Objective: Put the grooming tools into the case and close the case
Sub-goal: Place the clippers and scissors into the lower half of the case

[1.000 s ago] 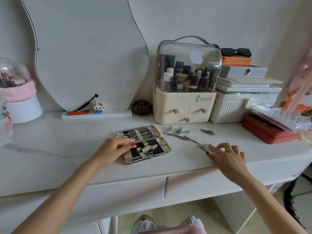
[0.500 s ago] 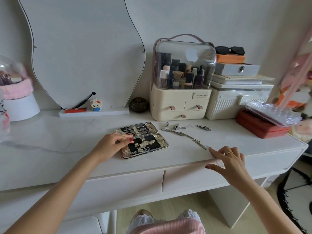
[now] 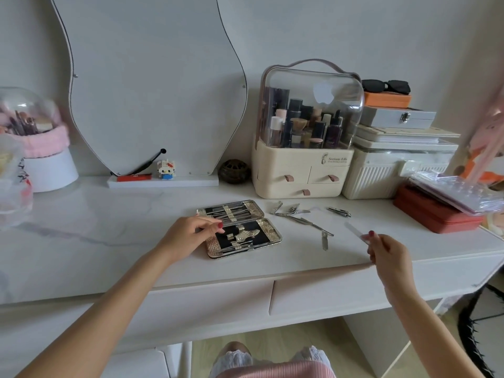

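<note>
Right hand (image 3: 387, 255) grip pinches thin nail file (image 3: 354, 232) by near end; light, stiff, slippery. Left hand (image 3: 188, 236) fingers loosely curled, steadying open manicure case (image 3: 242, 236) mid-table (image 3: 109, 227); loose tools (image 3: 300, 216) right of it.

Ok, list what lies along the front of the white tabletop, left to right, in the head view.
Left hand → open gold-edged black grooming case → loose silver metal tools → right hand pinching a pale nail file → flat red box.
</note>
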